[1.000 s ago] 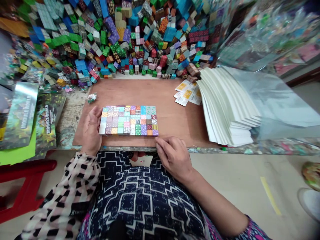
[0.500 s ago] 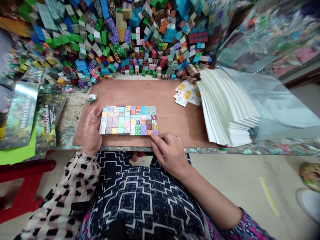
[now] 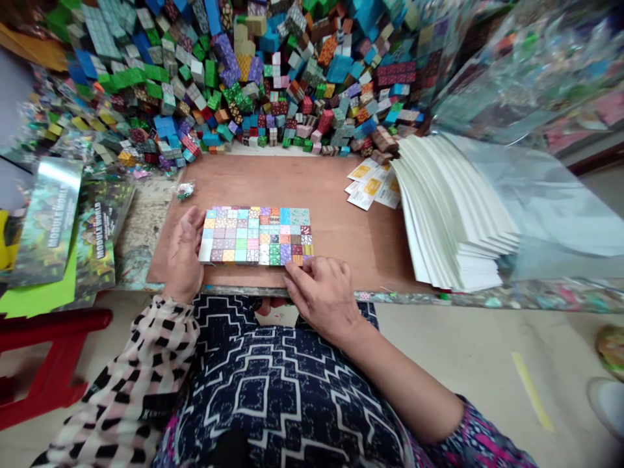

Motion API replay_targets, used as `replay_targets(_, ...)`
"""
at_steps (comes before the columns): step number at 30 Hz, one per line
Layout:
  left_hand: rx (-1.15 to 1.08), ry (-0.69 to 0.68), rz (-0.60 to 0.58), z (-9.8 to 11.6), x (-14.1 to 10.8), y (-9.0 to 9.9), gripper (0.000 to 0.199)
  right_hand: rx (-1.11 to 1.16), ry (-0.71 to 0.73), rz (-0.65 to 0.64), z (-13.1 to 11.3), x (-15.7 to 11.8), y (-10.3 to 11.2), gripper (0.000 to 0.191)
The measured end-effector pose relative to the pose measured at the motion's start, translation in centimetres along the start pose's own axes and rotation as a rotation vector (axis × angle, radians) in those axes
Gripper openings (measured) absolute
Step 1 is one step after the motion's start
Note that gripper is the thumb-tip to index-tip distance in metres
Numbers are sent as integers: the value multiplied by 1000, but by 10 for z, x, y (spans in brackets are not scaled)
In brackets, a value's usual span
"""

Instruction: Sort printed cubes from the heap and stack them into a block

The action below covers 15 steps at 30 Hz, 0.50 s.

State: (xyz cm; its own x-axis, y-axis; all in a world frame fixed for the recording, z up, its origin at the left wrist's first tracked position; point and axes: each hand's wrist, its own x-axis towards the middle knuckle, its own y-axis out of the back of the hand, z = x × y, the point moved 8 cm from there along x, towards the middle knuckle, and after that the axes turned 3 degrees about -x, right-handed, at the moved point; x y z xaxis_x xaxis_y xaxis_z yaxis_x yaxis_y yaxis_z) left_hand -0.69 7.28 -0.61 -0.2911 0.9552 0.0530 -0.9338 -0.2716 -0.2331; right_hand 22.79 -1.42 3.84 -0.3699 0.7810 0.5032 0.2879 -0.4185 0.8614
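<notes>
A flat rectangular block of small patterned cubes (image 3: 234,233), packed in rows, lies on the brown board in front of me. My left hand (image 3: 185,257) stands on edge along its left end, fingers stretched upward and touching or very close to the side. At the front right corner is my right hand (image 3: 324,292), its fingers curled and the index fingertip against the front edge of the cubes. The right thumb sits just below that finger, near the board's front edge. Nothing shows gripped in either hand.
Loose coloured cubes (image 3: 273,84) are heaped along the back. A thick stack of white sheets (image 3: 453,214) stands at right, beside small printed packets (image 3: 370,182). Printed cards (image 3: 95,234) lie at left. A tiny plastic bag (image 3: 185,190) rests near the board's left edge (image 3: 166,227).
My right hand has slid slightly left along the front edge of the cube block. My left hand stays at the left end. The whole view has shifted a little.
</notes>
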Motion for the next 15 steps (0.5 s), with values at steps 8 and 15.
replay_targets(8,-9,-6,1,0,0,1,58,30,48,11,-11,8,-3,25)
replay_targets(15,-20,3,-13,-2,0,1,58,3,69,11,-15,12,-4,25)
